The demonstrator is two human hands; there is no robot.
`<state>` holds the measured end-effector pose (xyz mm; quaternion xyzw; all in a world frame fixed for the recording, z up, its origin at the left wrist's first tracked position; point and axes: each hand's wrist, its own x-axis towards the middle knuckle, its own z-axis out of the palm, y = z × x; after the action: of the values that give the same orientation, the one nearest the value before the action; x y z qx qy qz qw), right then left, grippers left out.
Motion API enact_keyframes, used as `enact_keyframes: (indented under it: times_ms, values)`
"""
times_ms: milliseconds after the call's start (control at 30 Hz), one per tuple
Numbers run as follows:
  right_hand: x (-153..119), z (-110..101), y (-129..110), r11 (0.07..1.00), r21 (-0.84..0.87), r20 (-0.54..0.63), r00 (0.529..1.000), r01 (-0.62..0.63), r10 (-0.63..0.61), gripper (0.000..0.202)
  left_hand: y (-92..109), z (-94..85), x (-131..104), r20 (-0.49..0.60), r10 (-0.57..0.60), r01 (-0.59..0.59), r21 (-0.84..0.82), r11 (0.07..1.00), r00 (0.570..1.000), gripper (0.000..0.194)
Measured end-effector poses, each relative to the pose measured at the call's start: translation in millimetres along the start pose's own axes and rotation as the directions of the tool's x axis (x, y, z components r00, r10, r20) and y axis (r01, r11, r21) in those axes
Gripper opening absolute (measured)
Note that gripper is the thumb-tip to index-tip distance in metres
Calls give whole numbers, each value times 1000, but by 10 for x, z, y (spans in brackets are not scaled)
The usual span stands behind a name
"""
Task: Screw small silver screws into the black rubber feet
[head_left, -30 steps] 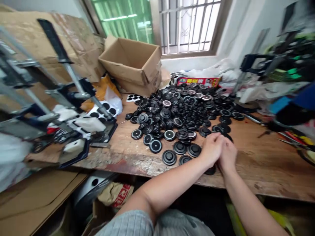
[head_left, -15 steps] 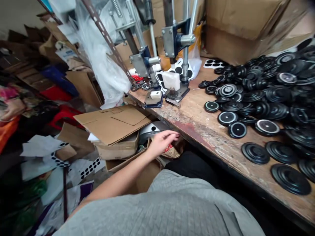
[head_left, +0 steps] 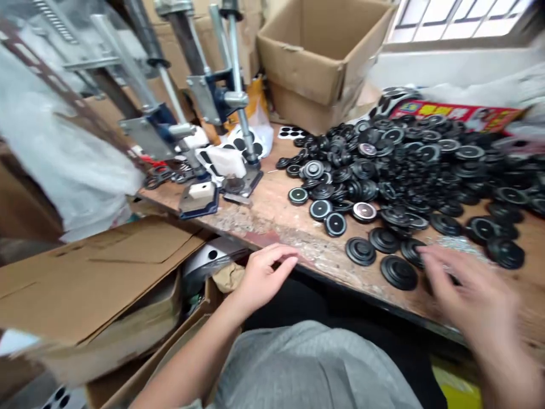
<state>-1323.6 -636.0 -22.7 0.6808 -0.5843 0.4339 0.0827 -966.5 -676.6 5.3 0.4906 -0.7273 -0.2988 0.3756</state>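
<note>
My left hand (head_left: 268, 272) is at the table's front edge, its thumb and fingers apart with nothing between them. On the right, my right hand (head_left: 468, 284) is blurred by motion over the front of the wooden table (head_left: 272, 213). Its fingertips are at a black stepped disc (head_left: 412, 251), and whether they grip it cannot be made out. Another black disc (head_left: 398, 272) lies flat just left of that hand. Behind it spreads a large pile of black discs (head_left: 409, 165), some with silvery ring faces.
Two lever presses (head_left: 225, 102) (head_left: 157, 133) stand at the back left. An open cardboard box (head_left: 302, 74) is behind the pile. Flattened cardboard (head_left: 97, 272) and boxes fill the lower left. Scissors (head_left: 157, 177) lie beside the left press. Small metal pieces (head_left: 462, 247) lie near my right hand.
The view has swung to the right. My right hand has come into view over the discs. My left hand has moved slightly along the table edge, its thumb and fingers now spread apart.
</note>
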Motion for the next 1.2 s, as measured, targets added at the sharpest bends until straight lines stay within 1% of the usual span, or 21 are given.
enact_keyframes:
  times_ms: [33,67,133,233,333,433,500,567,633,700,800,867,933,967,1000,1033,1067,1100,1133,1167,1200]
  values:
    - [26,46,-40,998,-21,31,998,58,-58,16,85,114,180,30,73,-74,45,996,997,22]
    - [50,94,-81,994,-33,65,993,101,-99,15,146,233,361,49,107,-112,102,988,993,25]
    - [81,156,-142,992,-40,104,987,124,-119,15,200,466,705,66,70,-84,236,968,995,32]
    - [59,80,-107,997,-65,65,997,48,-44,17,176,750,1090,55,-61,36,378,925,997,34]
    - [-42,-139,117,989,-127,7,997,-78,79,17,126,898,1262,28,-70,56,342,938,997,20]
    - [-125,-325,440,960,-191,-36,979,-203,200,19,86,910,1261,-7,-68,68,115,991,998,18]
    - [-99,-361,637,949,-209,-21,972,-235,236,20,73,865,1198,-21,-120,118,-80,990,993,22]
    - [17,-317,778,945,-230,36,968,-233,248,21,75,806,1112,20,-217,215,-256,943,976,29]
    - [199,-225,856,937,-288,151,957,-198,248,22,89,760,1024,124,-317,340,-404,849,940,37]
    - [398,-131,883,927,-347,270,932,-141,242,24,107,742,950,206,-378,429,-511,745,903,43]
    - [609,-50,896,919,-386,358,905,-81,230,22,122,757,872,224,-423,468,-586,661,878,49]
    - [651,-31,928,905,-421,392,887,-62,244,20,110,764,847,219,-417,462,-575,675,882,48]
    - [620,-19,981,885,-463,411,873,-50,264,20,76,745,841,154,-367,392,-506,768,917,42]
    - [584,-14,1005,882,-468,404,874,-55,269,20,52,724,842,76,-305,307,-435,846,949,37]
    - [539,-11,1019,888,-454,387,883,-69,266,21,26,700,844,-22,-202,184,-329,926,979,33]
    - [490,-13,1020,900,-426,363,895,-87,258,22,-2,675,845,-109,-58,37,-190,981,992,29]
    - [439,-19,1004,914,-391,336,909,-106,248,22,-31,652,844,-158,107,-114,-37,993,982,27]
    - [393,-30,974,928,-352,308,921,-122,238,21,-61,634,841,-158,265,-251,106,962,951,26]
    - [354,-42,932,939,-316,281,932,-135,228,21,-91,624,834,-116,395,-364,220,905,912,27]
    - [326,-55,882,947,-285,255,941,-147,223,20,-120,621,824,-49,483,-449,298,843,874,29]
    - [311,-66,831,953,-259,231,947,-159,221,20,-148,625,810,19,536,-509,345,789,844,31]
